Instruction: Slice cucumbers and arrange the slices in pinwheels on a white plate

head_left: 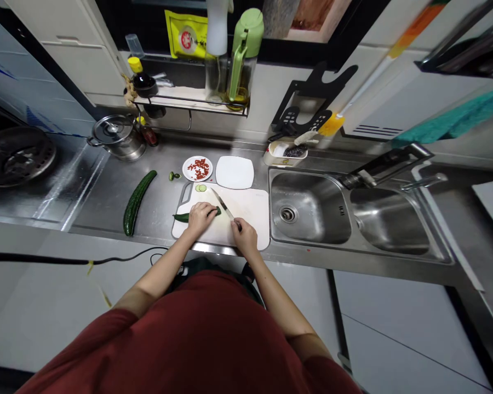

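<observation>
On the white cutting board (257, 210), my left hand (202, 216) is wrapped over a green cucumber piece (181, 218), whose ends show on both sides of it. My right hand (245, 236) grips a knife (225, 207) by its dark handle. The blade points up and left, close to the right end of the cucumber. Cucumber slices (201, 187) lie at the board's upper left. Behind the board are a white plate with chopped red bits (198, 168) and a bare white plate (234, 172).
A whole cucumber (138, 203) lies on the steel counter at left, with green scraps (173, 175) nearer the plates. Behind stands a lidded pot (119, 137). To the right are a double sink (312, 210) and a utensil holder (285, 155). A bottle shelf (189, 98) hangs above.
</observation>
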Demonstrator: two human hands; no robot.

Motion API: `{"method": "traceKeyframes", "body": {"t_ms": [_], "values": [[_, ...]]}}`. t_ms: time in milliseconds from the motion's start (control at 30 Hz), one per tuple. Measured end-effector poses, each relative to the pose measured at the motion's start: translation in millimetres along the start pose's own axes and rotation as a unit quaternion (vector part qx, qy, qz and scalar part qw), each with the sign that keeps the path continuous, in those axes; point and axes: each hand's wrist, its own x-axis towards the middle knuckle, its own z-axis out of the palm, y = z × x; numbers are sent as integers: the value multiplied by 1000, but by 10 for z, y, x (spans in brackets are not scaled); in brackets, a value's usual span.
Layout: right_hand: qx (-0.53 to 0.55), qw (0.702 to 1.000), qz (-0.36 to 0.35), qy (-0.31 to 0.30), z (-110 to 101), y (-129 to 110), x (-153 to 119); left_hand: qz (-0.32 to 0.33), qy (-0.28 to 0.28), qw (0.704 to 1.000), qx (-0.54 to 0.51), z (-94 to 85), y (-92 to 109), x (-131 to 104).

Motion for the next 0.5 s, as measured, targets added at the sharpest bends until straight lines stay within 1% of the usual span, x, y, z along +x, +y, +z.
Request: {"method": "traceKeyframes", "body": {"t_ms": [167,367,500], "values": [[-60,998,3,-21,-9,4,73,-1,-5,1000,-2,17,3,18],[-143,985,-13,-92,-51,-31,173,21,-6,1000,-13,55,-41,18],[-184,977,-17,-112,-67,-76,187,28,1,999,-26,93,-65,4]]}}
